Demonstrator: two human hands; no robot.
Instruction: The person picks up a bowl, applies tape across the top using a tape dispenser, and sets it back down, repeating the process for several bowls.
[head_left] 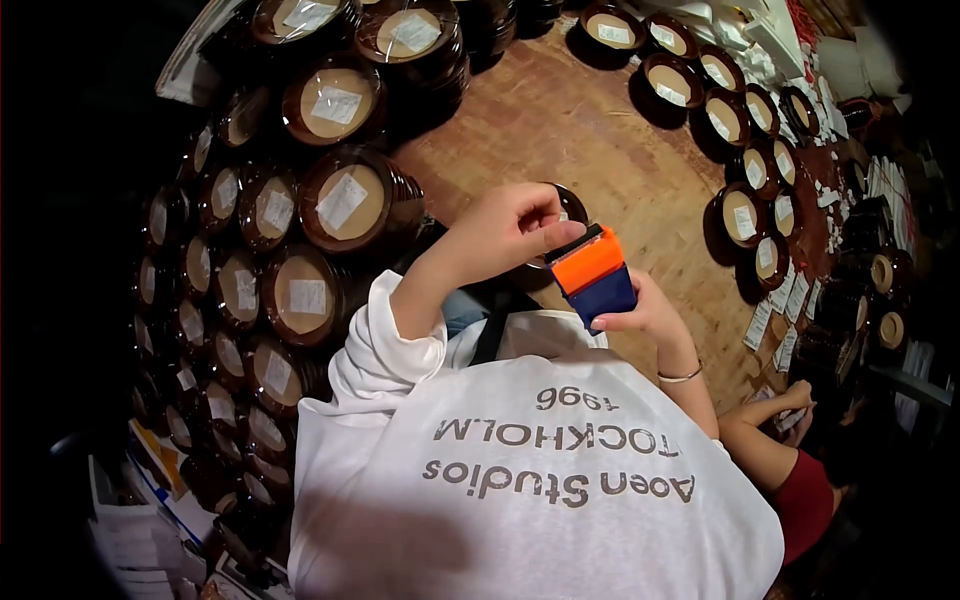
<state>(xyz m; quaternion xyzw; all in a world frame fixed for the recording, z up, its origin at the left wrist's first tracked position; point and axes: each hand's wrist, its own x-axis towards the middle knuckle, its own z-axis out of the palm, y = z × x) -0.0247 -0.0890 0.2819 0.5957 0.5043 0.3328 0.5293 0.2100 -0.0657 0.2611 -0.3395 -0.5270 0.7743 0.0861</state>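
Note:
My right hand (645, 308) grips the dark blue body of an orange-and-blue hand tool (590, 270) that looks like a tape dispenser. It has a black end with a toothed-looking edge. My left hand (510, 225) is closed at that black end, its thumb against it and its fingers curled. What the left fingers pinch, if anything, is too small to make out. Partly hidden behind both hands, a dark brown round dish (572, 205) is on the wooden table (520, 120).
Stacks of wrapped brown dishes with white labels (342, 203) crowd the left. More labelled dishes (740, 215) stand along the right. Paper slips (790, 300) lie near the table's right side. Another person's hand (795, 395) shows at lower right, close to my right elbow.

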